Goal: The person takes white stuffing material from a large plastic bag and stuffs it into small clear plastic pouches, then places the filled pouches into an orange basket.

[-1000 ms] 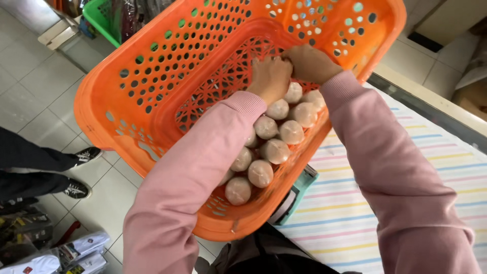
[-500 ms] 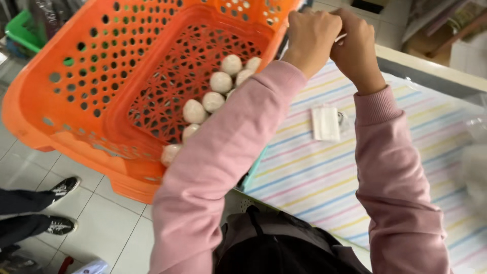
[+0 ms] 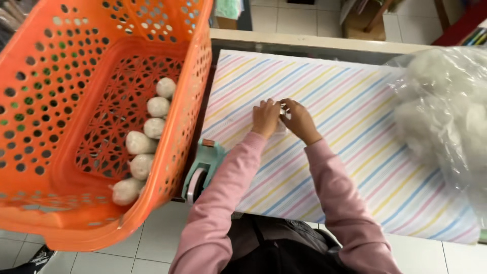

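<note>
Together, left hand (image 3: 266, 117) and right hand (image 3: 299, 120) pinch a small white piece (image 3: 280, 126).

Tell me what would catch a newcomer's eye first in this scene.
The big perforated orange plastic basket fills the left side, with a row of small round whitish balls lying along its floor. To its right, on the pastel diagonal-striped table cover, the left hand and right hand meet over a small white piece. A clear plastic bag of white fluffy stuffing bulges at the far right.
</note>
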